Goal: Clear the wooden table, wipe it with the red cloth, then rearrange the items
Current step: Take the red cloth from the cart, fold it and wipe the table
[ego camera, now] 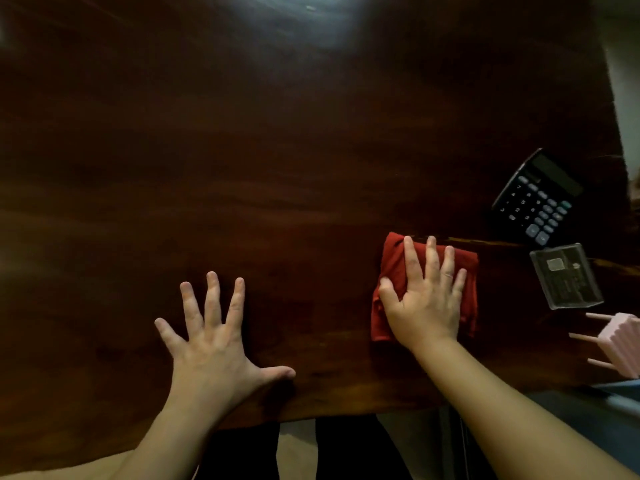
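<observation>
A folded red cloth point(393, 258) lies on the dark wooden table point(277, 150) near its front right. My right hand point(427, 299) presses flat on the cloth, fingers spread over it. My left hand point(214, 337) rests flat on the bare wood to the left, fingers splayed, holding nothing. A black calculator point(538, 199), a clear plastic card case point(566, 275) and a pink ribbed holder with thin sticks point(620, 341) sit at the right edge.
The table's front edge runs just below my wrists, with dark trouser legs point(346, 448) and pale floor beneath. A bright reflection point(329, 19) shines on the wood at the far side. The table's right edge lies beyond the calculator.
</observation>
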A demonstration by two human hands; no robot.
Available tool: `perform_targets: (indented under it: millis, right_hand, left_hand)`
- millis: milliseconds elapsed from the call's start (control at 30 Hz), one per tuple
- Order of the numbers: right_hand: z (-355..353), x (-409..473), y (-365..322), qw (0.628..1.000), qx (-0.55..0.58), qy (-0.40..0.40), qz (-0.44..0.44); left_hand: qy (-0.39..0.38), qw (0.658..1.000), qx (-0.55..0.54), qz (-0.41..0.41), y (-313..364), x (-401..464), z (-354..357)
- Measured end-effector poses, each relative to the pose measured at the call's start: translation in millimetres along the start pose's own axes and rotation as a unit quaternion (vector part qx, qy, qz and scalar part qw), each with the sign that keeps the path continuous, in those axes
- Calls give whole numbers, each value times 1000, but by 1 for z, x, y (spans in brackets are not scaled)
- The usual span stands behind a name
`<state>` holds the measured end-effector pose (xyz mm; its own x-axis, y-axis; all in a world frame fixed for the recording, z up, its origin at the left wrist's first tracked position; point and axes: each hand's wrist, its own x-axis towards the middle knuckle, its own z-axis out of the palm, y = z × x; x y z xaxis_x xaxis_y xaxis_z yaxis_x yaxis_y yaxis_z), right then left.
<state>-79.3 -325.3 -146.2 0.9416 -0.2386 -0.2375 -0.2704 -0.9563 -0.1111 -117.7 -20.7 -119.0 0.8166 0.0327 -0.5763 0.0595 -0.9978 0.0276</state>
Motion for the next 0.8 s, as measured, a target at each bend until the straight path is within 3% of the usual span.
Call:
perform_targets:
  millis: [233, 567, 800]
  right_hand:
    - [6, 18, -71, 998, -12, 9, -63]
    - [26, 0, -200, 976, 0, -7, -218]
    - [45, -49, -226, 957, 11, 14, -291]
  left_hand:
    - [-1, 999, -43, -28, -30, -22, 5]
    - [-26, 992, -87, -91, -62, -49, 15]
    - [-80, 984, -111, -114, -87, -62, 14]
